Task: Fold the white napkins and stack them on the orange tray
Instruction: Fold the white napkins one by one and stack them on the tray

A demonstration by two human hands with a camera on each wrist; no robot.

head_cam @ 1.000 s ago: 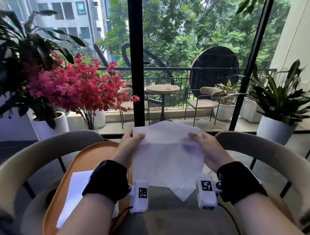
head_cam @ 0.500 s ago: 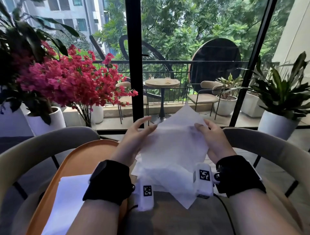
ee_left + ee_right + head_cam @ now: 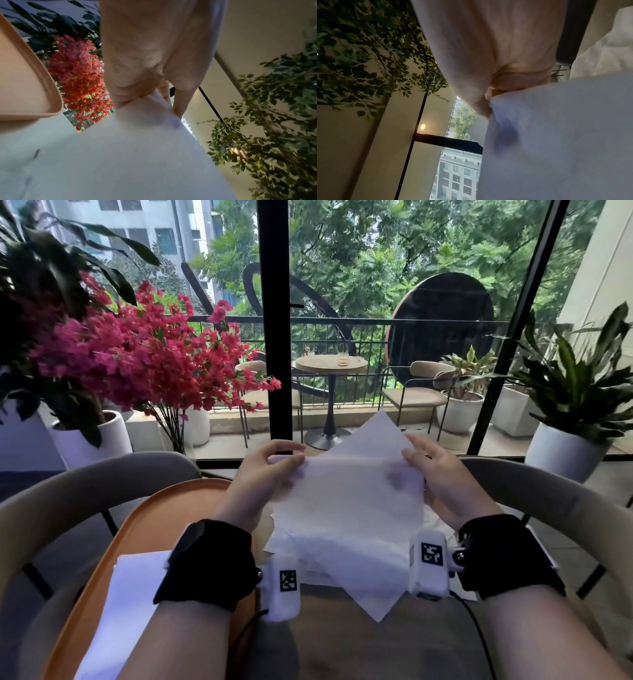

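Note:
A thin white napkin (image 3: pixel 349 501) is held up above the table between both hands, its far corner sticking up. My left hand (image 3: pixel 274 467) pinches its upper left edge, fingers showing through the sheet. My right hand (image 3: pixel 416 463) pinches the upper right edge; the wrist views show the napkin (image 3: pixel 137 155) (image 3: pixel 556 135) caught between thumb and fingers. Under it lies a loose pile of white napkins (image 3: pixel 339 563). The orange tray (image 3: pixel 154 518) sits at the left with folded white napkins (image 3: pixel 126 597) on it, partly hidden by my left forearm.
Two grey curved chair backs (image 3: pixel 85 491) (image 3: pixel 555 494) stand across the table. Beyond are a pot of red flowers (image 3: pixel 137 354), white planters (image 3: pixel 561 453) and a glass wall with a black post (image 3: pixel 274 337).
My left hand, which was open with fingers stretched toward the sheet, now pinches the napkin's left edge. The napkin is lifted and spread between both hands again.

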